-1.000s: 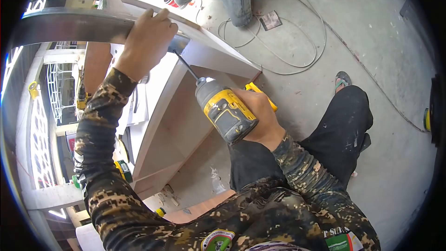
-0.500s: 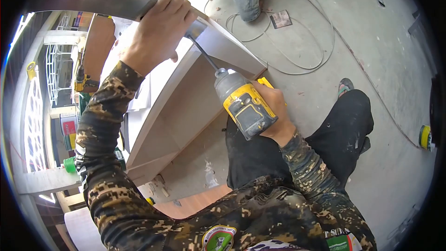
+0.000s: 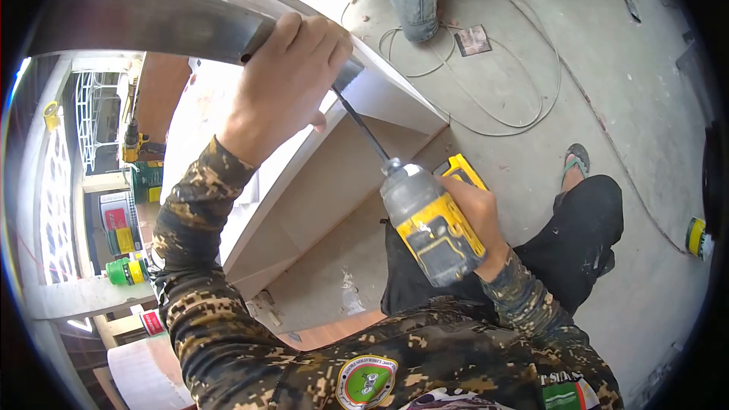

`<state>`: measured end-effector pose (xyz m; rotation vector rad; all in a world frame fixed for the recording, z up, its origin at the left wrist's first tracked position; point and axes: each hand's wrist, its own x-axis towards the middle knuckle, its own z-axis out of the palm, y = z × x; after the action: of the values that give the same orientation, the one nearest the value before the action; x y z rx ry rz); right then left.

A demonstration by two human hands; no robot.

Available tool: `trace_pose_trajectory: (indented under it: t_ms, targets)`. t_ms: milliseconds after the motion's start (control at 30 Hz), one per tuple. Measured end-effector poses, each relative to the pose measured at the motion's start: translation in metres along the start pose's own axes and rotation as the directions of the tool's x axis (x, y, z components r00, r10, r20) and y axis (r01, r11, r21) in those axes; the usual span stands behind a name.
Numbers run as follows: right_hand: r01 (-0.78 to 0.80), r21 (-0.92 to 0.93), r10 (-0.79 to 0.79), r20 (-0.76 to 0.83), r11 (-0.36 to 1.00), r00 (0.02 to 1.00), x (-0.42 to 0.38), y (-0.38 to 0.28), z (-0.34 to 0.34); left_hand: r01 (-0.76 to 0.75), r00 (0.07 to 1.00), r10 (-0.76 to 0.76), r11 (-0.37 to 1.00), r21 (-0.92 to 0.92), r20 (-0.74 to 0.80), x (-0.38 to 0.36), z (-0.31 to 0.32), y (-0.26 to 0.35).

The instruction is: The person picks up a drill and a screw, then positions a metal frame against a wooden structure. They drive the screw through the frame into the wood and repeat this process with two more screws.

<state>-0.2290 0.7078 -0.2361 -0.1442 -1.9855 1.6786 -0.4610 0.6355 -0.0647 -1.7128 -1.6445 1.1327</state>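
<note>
My left hand [image 3: 292,80] is closed over the end of a grey metal bar [image 3: 152,19], fingers curled across its top. In my right hand [image 3: 480,216] is a yellow-and-grey cordless impact driver [image 3: 437,228], gripped by its handle. Its long dark bit [image 3: 361,125] points up and left toward the underside of my left hand, beside a shiny metal piece [image 3: 349,76]. Where the bit's tip sits is hidden by that hand. Below the bit lies a long white-edged box-like panel [image 3: 304,190], slanting across the view.
Another person's knee [image 3: 418,11] rests on the concrete floor at the top. Near it lie a looped cable [image 3: 524,129] and a dark square pad [image 3: 473,40]. A second yellow drill [image 3: 133,144] and several cans stand at the left. A tin [image 3: 695,237] sits far right.
Both hands, the bar end and the impact driver have shifted down and right in the view. The camera view has shifted slightly too. Each hand keeps its hold.
</note>
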Motion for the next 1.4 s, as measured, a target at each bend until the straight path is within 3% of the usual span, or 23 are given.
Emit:
trace_pose_trajectory:
  t_ms: [300,467,600,667,700,767,867,1100,1400]
  targets:
    - [-0.019,-0.11,0.026,0.064,0.994,0.998,0.005,-0.008,0.0,0.013,0.997,-0.02,0.995,0.099,0.071,-0.004,0.005,-0.001]
    - [-0.073,-0.089,0.081,0.09,0.993,0.993,0.005,-0.01,-0.004,0.05,0.998,-0.056,0.981,0.189,0.027,-0.006,0.008,0.002]
    - [-0.048,-0.105,0.059,0.112,0.993,0.992,0.005,-0.009,-0.003,0.024,1.0,-0.023,0.976,0.218,-0.008,-0.008,0.009,-0.001]
    - [-0.06,-0.097,0.071,0.12,0.994,0.99,0.007,-0.007,-0.006,-0.008,1.0,0.014,0.948,0.319,-0.015,-0.007,0.01,-0.001]
    - [-0.072,-0.089,0.084,0.137,0.993,0.987,0.007,-0.008,-0.008,-0.016,1.0,0.021,0.948,0.317,-0.01,-0.006,0.013,-0.002]
    - [-0.084,-0.061,0.092,0.135,0.995,0.987,0.009,-0.007,-0.009,0.01,0.989,0.029,0.965,0.263,-0.146,-0.005,0.018,-0.004]
    - [-0.098,-0.064,0.108,0.177,0.993,0.978,0.009,-0.007,-0.012,0.035,0.988,0.0,0.973,0.227,-0.156,-0.003,0.018,-0.002]
    - [-0.12,0.006,0.117,0.183,0.993,0.976,0.012,-0.006,-0.016,-0.021,0.999,0.033,0.952,0.304,-0.034,-0.006,0.015,-0.001]
    - [-0.122,-0.052,0.129,0.186,0.991,0.974,0.006,-0.004,-0.01,-0.03,0.997,0.05,0.942,0.335,-0.05,-0.002,0.014,-0.003]
